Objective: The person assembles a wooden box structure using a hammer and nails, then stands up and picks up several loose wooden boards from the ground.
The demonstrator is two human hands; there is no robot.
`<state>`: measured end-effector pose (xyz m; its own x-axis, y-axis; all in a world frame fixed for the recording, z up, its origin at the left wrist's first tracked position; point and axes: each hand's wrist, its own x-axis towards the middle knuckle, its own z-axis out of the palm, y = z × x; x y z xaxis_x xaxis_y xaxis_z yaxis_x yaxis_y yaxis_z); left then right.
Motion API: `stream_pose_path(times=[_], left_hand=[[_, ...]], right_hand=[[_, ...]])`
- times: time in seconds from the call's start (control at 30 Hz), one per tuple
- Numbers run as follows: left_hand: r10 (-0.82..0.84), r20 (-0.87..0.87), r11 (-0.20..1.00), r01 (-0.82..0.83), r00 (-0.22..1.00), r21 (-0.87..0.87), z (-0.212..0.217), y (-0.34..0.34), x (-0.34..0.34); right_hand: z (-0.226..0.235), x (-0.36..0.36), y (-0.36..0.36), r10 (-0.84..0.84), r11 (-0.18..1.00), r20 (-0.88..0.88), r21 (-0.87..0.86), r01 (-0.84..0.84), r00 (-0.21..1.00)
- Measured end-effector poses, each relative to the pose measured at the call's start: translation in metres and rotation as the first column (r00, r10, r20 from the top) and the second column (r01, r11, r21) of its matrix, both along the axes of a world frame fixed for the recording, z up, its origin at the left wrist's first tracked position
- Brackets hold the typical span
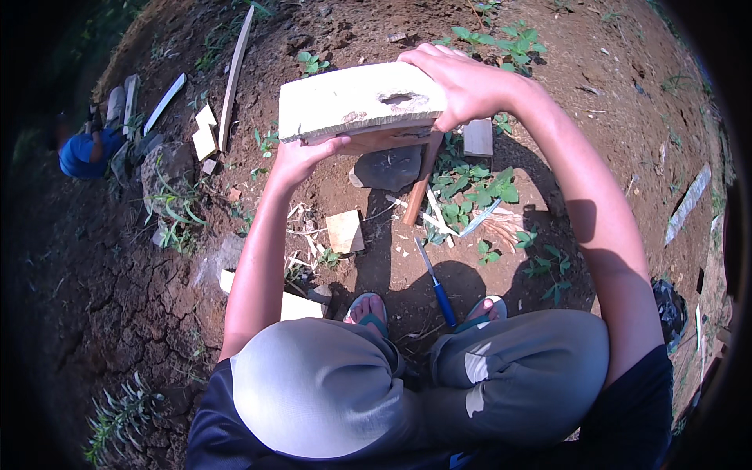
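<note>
I hold up a thick, pale wooden block (352, 98) with a rough hollow in its sunlit face. My left hand (301, 157) grips its lower left corner, thumb across the shaded underside. My right hand (462, 82) is wrapped over its right end. Just below, a reddish-brown wooden bar (419, 192) slants down; whether it touches the block I cannot tell. Under the block sits a flat dark stone (388, 167). A chisel (436, 282) with a blue handle lies on the soil between my sandalled feet.
Wood offcuts (345, 232) and shavings are scattered over the dirt. Leafy weeds (486, 188) grow beside the stone. To the left are a large rock (167, 176) and a long wooden strip (236, 78). Farther left is a person in blue (90, 155).
</note>
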<state>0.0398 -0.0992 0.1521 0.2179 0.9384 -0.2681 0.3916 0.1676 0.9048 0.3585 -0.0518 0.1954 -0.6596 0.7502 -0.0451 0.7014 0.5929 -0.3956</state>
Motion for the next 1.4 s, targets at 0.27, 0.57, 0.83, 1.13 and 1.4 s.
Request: stream_pose_path(times=[0.27, 0.57, 0.83, 1.13, 1.4], left_hand=[[-0.016, 0.159, 0.998, 0.025, 0.987, -0.056, -0.023, -0.001, -0.009], [0.0, 0.38, 0.998, 0.026, 0.925, -0.062, -0.037, 0.005, -0.014], [-0.013, 0.382, 0.996, 0.047, 0.924, -0.079, -0.031, 0.008, -0.011], [-0.007, 0.301, 0.996, 0.033, 0.954, -0.079, -0.026, 0.015, -0.009], [0.004, 0.363, 0.996, 0.028, 0.932, -0.085, -0.035, 0.018, -0.013]], right_hand=[[0.006, 0.0, -0.008, -0.001, 1.0, 0.024, 0.005, 0.001, 1.0], [0.019, -0.011, -0.011, -0.071, 0.997, 0.118, 0.042, 0.066, 0.991], [0.008, -0.006, -0.006, -0.082, 0.997, 0.078, 0.017, 0.081, 0.994], [0.008, -0.006, 0.002, -0.064, 0.998, 0.088, 0.018, 0.062, 0.994], [0.014, -0.01, 0.008, -0.065, 0.996, 0.121, -0.047, 0.071, 0.991]])
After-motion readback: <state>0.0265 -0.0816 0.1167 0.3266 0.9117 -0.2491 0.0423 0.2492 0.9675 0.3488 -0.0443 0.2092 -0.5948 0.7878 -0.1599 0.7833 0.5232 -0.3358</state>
